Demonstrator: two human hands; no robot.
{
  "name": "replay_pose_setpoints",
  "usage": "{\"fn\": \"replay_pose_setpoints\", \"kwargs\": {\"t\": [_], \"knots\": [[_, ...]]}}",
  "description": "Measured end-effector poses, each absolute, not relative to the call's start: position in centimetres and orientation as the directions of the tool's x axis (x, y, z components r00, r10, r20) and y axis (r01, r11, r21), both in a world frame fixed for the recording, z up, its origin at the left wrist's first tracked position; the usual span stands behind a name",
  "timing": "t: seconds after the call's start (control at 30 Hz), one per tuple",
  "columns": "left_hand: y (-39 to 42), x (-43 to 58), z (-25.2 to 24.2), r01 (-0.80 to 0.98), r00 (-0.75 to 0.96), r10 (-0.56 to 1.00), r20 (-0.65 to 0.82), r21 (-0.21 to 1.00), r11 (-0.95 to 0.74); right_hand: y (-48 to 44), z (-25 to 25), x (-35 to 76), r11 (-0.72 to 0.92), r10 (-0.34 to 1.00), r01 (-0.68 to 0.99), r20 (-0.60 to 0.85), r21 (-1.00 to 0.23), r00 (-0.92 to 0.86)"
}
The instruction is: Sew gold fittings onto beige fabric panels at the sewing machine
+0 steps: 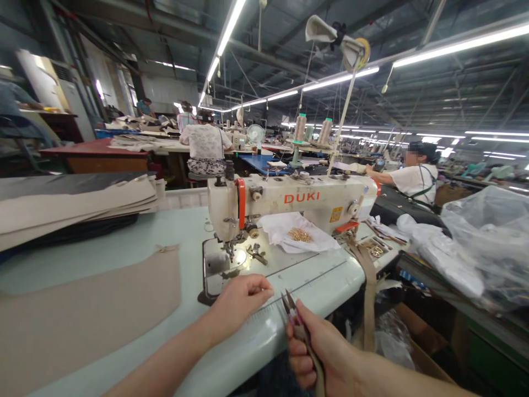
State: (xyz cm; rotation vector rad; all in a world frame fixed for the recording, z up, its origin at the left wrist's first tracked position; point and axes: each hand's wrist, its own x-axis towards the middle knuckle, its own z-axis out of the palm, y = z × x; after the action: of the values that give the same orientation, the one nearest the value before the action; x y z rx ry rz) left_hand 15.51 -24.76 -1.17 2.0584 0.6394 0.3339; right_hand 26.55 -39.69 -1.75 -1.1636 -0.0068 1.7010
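Observation:
My left hand point(239, 300) rests on the pale green table point(124, 242) just in front of the sewing machine's needle plate point(219, 267), fingers curled into a loose pinch; anything in them is too small to see. My right hand point(320, 353) sits at the table's front edge, closed round small thread snips point(291, 311) with pink handles and a beige strap point(314, 364). The white sewing machine point(297, 204) stands behind both hands. A beige fabric panel point(82, 309) lies flat to the left.
A stack of beige and dark cut pieces point(70, 209) lies at the far left. White cloth with small gold metal parts point(300, 235) sits under the machine arm. Beige straps point(367, 275) hang off the right edge. Plastic bags point(475, 242) fill the right. Other workers sit behind.

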Motion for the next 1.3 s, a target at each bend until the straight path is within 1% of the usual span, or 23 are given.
{"fn": "replay_pose_setpoints", "kwargs": {"t": [0.17, 0.43, 0.67, 0.87, 1.07, 1.3], "knots": [[-25.1, 15.6, -1.2, 0.329, 0.811, 0.584, -0.017, 0.84, -0.432, -39.8, -2.1, 26.2, -0.474, 0.755, -0.714, -0.655, -0.515, -0.028], [-25.7, 15.5, -0.8, 0.314, 0.8, 0.599, 0.032, 0.828, -0.465, -38.1, -1.3, 25.0, -0.373, 0.777, -0.74, -0.624, -0.559, 0.08], [-25.9, 15.5, -0.6, 0.313, 0.795, 0.605, 0.05, 0.82, -0.479, -37.7, -1.6, 24.4, -0.352, 0.781, -0.741, -0.616, -0.572, 0.105], [-25.7, 15.4, -1.1, 0.322, 0.801, 0.597, 0.053, 0.802, -0.503, -37.4, -1.7, 24.1, -0.301, 0.78, -0.726, -0.597, -0.618, 0.185], [-25.8, 15.4, -0.9, 0.329, 0.797, 0.603, 0.038, 0.81, -0.486, -37.3, -1.6, 24.2, -0.306, 0.756, -0.761, -0.632, -0.572, 0.172], [-25.4, 15.5, -0.8, 0.295, 0.805, 0.593, 0.005, 0.864, -0.408, -38.3, -1.6, 26.1, -0.202, 0.73, -0.788, -0.626, -0.581, 0.274]]}}
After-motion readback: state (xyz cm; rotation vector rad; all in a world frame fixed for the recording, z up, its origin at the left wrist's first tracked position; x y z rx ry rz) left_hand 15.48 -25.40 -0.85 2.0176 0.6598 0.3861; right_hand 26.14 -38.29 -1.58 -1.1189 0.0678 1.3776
